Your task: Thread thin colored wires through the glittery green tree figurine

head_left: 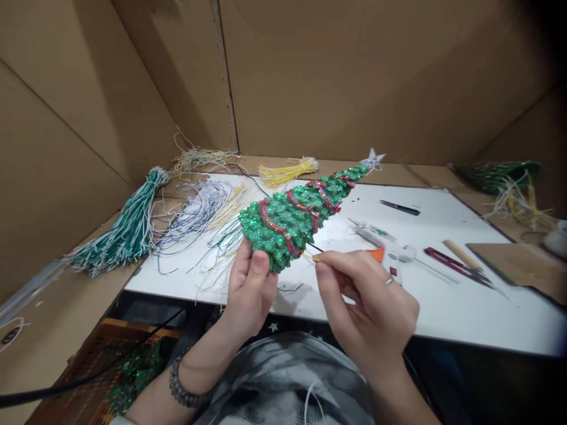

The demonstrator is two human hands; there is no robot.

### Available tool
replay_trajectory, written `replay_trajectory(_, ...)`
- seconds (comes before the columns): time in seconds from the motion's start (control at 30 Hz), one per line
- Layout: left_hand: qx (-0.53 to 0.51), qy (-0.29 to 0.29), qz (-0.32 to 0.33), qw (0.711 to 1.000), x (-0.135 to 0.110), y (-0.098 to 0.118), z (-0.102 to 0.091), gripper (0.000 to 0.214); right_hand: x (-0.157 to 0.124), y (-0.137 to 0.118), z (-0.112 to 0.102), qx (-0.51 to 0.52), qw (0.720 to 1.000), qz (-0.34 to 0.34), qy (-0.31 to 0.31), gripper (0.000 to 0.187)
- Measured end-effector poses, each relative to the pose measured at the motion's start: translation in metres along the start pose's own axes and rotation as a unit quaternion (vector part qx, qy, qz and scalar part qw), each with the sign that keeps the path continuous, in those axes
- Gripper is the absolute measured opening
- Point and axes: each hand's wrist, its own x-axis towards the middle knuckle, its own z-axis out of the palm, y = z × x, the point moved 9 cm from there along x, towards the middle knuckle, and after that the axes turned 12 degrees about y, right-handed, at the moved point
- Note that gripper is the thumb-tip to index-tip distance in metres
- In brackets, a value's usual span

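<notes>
A glittery green Christmas tree ornament point(283, 221) with red garlands and a clear star point(373, 159) at its tip is held tilted above the white table. My left hand point(252, 289) grips it by its wide base, thumb on the near side. My right hand point(367, 301), wearing a ring, pinches a thin yellow wire point(311, 257) between thumb and forefinger beside the tree's lower edge. A dark thin line, perhaps another wire, runs close to those fingertips. Where the yellow wire meets the tree is hard to make out.
Bundles of green-white wires point(128, 230), blue wires point(199, 206) and yellow wires point(289, 172) lie left and behind. To the right are a black tweezers-like tool point(399, 207), a glue gun point(398, 252), red-handled snips point(458, 267) and brown board point(516, 268). Cardboard walls point(354, 77) enclose the table.
</notes>
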Motion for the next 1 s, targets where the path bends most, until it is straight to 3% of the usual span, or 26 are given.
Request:
replay_trajectory(0.27,-0.013,-0.019,-0.008,1.0,-0.002,0.002,0.006,0.049,0.0,0.003,0.0,-0.025,0.999,-0.015,0.016,0.008)
replay_trajectory(0.63,-0.014,-0.033,-0.013,0.999,-0.004,0.001,0.007,0.031,-0.008,0.018,0.012,0.072,0.988,0.135,-0.017,0.013)
replay_trajectory(1.0,-0.011,-0.044,-0.008,0.999,-0.006,-0.001,0.011,0.046,-0.012,0.026,0.023,0.123,0.968,0.214,-0.045,0.012)
